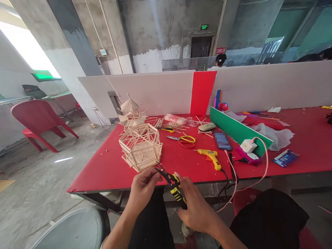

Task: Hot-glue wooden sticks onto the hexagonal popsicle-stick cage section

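My right hand (195,207) is closed round the black-and-yellow handles of a pair of cutters (171,185), whose jaws point up and left. My left hand (144,186) pinches its fingers together right at the jaw tips; what it holds is too small to make out. Both hands hover just off the near edge of the red table (103,169). Directly beyond them stands a hexagonal wooden-stick model (141,145), and behind that a smaller stick pavilion (129,112).
On the table lie yellow-handled scissors (184,140), a yellow glue gun (210,157) with its cable, a power strip (249,145), a green board (237,129), loose sticks (176,121) and a plastic bag (275,135). White and red partitions stand behind. A red chair (38,121) is at left.
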`<state>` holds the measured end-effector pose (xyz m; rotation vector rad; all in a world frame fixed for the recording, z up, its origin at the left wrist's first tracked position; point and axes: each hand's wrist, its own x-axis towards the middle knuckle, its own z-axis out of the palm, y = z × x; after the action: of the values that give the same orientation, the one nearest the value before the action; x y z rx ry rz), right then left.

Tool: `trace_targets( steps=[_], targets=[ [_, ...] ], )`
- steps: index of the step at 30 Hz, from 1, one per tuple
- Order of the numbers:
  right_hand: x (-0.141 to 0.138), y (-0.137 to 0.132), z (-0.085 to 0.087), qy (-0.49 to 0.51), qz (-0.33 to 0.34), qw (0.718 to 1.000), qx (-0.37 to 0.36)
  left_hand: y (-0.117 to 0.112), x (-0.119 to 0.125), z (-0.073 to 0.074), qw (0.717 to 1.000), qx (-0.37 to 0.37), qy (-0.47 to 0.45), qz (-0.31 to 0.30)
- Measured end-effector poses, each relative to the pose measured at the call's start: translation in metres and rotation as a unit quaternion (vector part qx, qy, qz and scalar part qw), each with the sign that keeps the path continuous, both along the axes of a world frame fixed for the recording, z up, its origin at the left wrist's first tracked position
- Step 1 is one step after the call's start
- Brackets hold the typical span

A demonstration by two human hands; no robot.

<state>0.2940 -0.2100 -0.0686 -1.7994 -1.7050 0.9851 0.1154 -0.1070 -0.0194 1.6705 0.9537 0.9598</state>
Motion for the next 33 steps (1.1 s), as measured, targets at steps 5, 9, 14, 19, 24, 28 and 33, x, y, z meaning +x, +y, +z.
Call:
trace_targets(
  steps=[5,9,14,19,24,28,33],
  targets=[
    [-0.002,0.000,0.003,-0.006,0.001,1.000,-0.012,0.001,-0.002,-0.004,1.000,0.016,0.011,-0.012],
    [-0.003,0.000,-0.001,-0.003,0.004,1.000,0.003,0.002,-0.003,-0.002,0.999,0.023,0.026,-0.007],
    [-0.003,-0.001,-0.008,0.026,0.005,1.000,-0.004,0.002,-0.004,-0.003,0.998,0.042,0.048,-0.016],
    [-0.008,-0.001,-0.006,0.078,-0.015,0.994,0.073,-0.001,-0.005,-0.008,0.999,0.037,0.016,0.006],
    [-0.015,-0.003,-0.009,0.109,-0.030,0.989,0.090,-0.003,-0.003,-0.007,0.995,0.086,0.049,0.020],
    [-0.012,-0.004,-0.020,0.077,-0.022,0.996,0.041,-0.004,-0.001,-0.002,0.991,0.115,0.065,0.006],
    [-0.008,-0.005,-0.019,0.065,-0.014,0.997,0.029,-0.006,-0.002,-0.001,0.991,0.119,0.060,0.012]
  ],
)
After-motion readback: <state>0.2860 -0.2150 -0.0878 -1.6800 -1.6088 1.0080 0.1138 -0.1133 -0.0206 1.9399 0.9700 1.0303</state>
